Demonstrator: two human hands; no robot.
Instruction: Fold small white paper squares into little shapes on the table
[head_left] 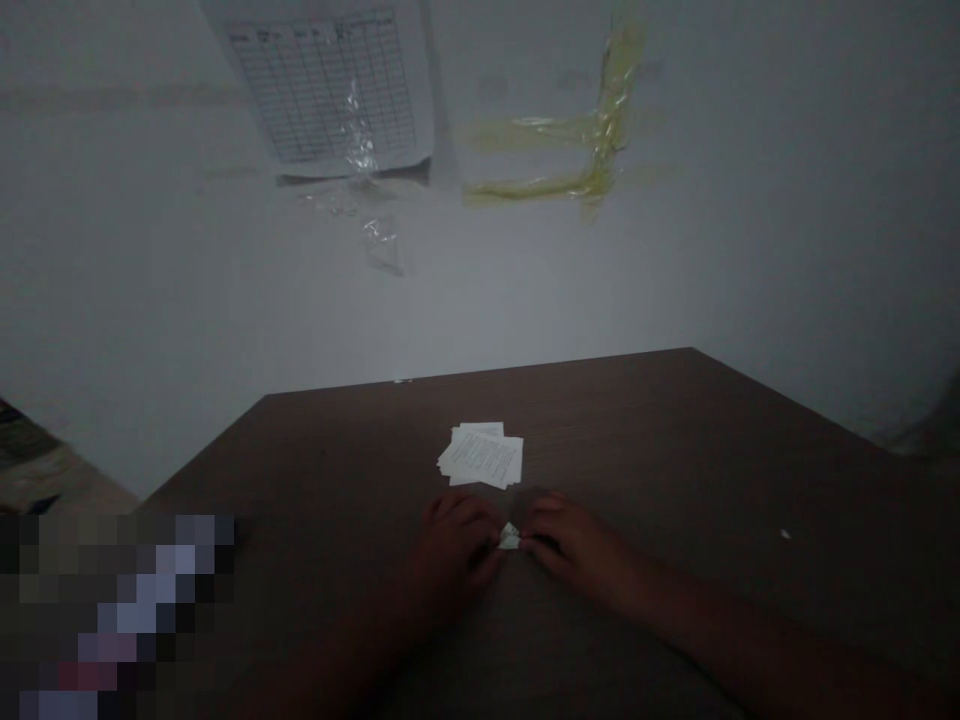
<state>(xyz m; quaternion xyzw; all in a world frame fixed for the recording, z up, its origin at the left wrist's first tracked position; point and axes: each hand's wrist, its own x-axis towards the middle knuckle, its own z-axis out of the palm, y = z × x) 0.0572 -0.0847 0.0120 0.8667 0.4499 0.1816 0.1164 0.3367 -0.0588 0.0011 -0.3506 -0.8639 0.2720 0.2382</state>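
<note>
A small folded piece of white paper (pixel 510 537) lies on the dark wooden table (pixel 675 450) between my two hands. My left hand (pixel 459 545) pinches its left side with curled fingers. My right hand (pixel 574 545) pinches its right side, fingers closed on it. Just beyond the hands sits a small stack of white printed paper slips (pixel 482 455), fanned slightly and untouched.
A white wall stands behind the table, with a printed grid sheet (pixel 330 85) taped up and yellowish tape strips (pixel 577 150). A tiny white scrap (pixel 785 534) lies to the right. A blurred patch covers the lower left corner.
</note>
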